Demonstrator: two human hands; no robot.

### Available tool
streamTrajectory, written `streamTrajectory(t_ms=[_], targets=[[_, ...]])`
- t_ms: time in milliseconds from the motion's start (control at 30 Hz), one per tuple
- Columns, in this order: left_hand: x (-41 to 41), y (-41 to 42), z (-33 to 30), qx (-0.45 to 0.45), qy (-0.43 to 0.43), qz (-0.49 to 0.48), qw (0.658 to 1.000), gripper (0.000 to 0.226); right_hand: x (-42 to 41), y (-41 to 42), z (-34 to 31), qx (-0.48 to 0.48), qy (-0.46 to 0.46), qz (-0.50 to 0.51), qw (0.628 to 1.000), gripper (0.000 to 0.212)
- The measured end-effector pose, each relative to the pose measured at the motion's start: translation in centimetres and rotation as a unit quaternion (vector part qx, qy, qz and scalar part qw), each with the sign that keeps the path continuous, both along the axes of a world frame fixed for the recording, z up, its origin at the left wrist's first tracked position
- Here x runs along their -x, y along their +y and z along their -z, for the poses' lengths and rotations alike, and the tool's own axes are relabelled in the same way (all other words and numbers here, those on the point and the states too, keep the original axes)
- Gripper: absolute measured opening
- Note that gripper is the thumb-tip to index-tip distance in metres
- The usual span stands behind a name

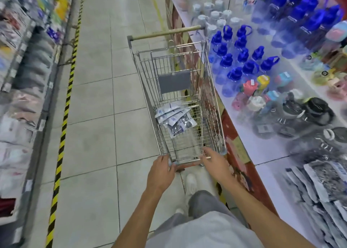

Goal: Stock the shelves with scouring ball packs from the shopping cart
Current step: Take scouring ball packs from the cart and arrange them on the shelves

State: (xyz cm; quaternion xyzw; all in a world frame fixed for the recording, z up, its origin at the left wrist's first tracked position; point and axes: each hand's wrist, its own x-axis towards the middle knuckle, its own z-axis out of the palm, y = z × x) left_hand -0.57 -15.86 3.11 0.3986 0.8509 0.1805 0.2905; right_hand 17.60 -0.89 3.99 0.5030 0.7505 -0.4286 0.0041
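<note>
In a tiled aisle beside the bottle shelf (249, 135), you're gripping the shopping cart (212, 90) front rim: left hand (162, 170) and right hand (216, 163) curled. Scouring ball packs (175, 119) are lying inside.

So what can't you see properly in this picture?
Head view only:
- Print on the scouring ball packs in the cart: too small and blurred.
- Left shelves: smeared by blur.
- Left hand and right hand fingertips: grip on the cart's rim unclear.
- Cart wheels: hidden beneath the basket.
</note>
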Motion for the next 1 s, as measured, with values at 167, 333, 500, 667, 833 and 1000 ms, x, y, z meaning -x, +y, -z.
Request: streamTrajectory(t_ms=[167, 333, 500, 667, 833, 1000], targets=[[4.7, 7.4, 2.5, 0.04, 0.001, 0.033, 0.999, 0.051, 5.5, 6.1, 3.8, 0.091, 0.027, 0.087, 0.992, 0.042], [8.9, 15.0, 5.5, 0.094, -0.004, 0.066, 0.993, 0.05, 10.1, 11.7, 7.5, 0.206, 0.031, 0.194, 0.959, 0.037], [12.4, 21.8, 10.4, 0.15, -0.018, 0.087, 0.985, 0.052, 13.6, 16.2, 12.8, 0.316, 0.032, 0.292, 0.902, 0.024], [15.8, 27.3, 17.4, 0.201, -0.036, 0.097, 0.974, 0.05, 16.7, 18.5, 18.5, 0.382, 0.03, 0.358, 0.852, 0.021], [18.7, 31.4, 25.1, 0.23, -0.034, 0.106, 0.967, 0.054, 19.7, 20.3, 25.6, 0.426, 0.029, 0.419, 0.801, 0.031], [20.7, 34.0, 31.4, 0.238, 0.001, 0.138, 0.961, 0.067, 22.6, 21.8, 31.9, 0.452, 0.038, 0.47, 0.757, 0.039]])
